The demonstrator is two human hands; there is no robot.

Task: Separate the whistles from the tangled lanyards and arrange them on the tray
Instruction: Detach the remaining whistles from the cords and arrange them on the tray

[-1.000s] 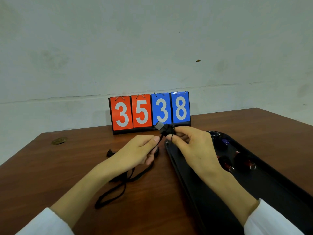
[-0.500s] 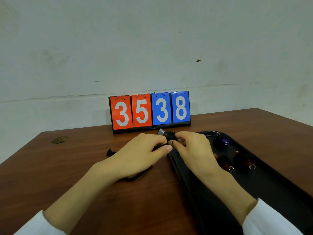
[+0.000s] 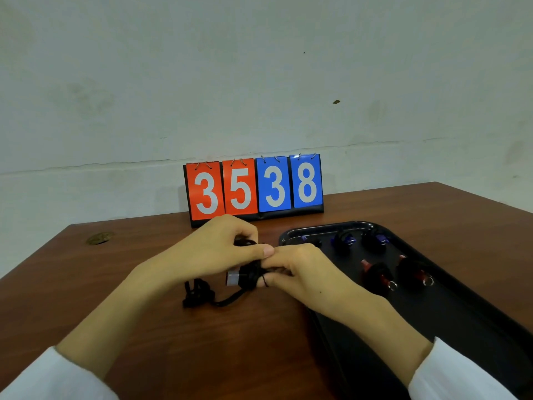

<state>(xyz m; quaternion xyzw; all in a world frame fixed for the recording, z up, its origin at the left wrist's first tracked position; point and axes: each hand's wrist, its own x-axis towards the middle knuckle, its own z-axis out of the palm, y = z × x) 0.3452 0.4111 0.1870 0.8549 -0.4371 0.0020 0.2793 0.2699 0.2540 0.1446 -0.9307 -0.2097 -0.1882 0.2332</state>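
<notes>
White long sleeves show: the left sleeve (image 3: 43, 376) at the frame's lower left, the right sleeve (image 3: 458, 373) at lower right. The left hand (image 3: 213, 255) and right hand (image 3: 305, 272) are bare, forearms uncovered.

a brown wooden table (image 3: 72, 281) stands against a pale, stained wall (image 3: 259, 82). at the table's far edge sits a black-based flip scoreboard (image 3: 253, 189), with 2 red cards reading 3 and 5 and 2 blue cards reading 3 and 8. a small round brass-coloured fitting (image 3: 99, 238) lies in the tabletop far left. a thin crack (image 3: 115, 164) runs along the wall, and a small dark speck (image 3: 336, 102) marks it higher up.
</notes>
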